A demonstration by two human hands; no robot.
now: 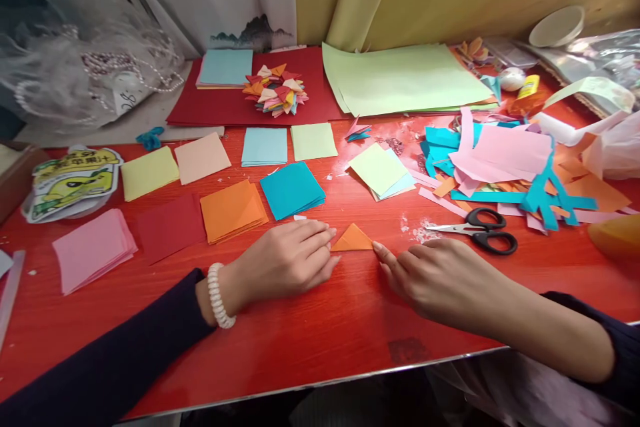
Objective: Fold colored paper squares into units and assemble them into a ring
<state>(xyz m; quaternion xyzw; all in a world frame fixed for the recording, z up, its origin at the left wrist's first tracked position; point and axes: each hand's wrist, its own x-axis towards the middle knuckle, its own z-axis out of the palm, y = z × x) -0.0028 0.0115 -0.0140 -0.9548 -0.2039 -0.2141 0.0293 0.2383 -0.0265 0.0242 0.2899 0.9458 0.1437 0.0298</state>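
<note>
touching right hand (pixel 425 273) and seemingly left hand (pixel 285 257), an orange triangle (pixel 353 239) lies between.

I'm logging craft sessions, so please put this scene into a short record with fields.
Left hand: fingertips at the left corner of the orange paper triangle
Right hand: index finger at its right corner
Surface: red table
Front row: pink stack, red stack, orange stack, blue stack
Tool: black-handled scissors, beyond the right hand
Back: multicoloured paper ring on dark red paper
Right side: heap of paper scraps
</note>
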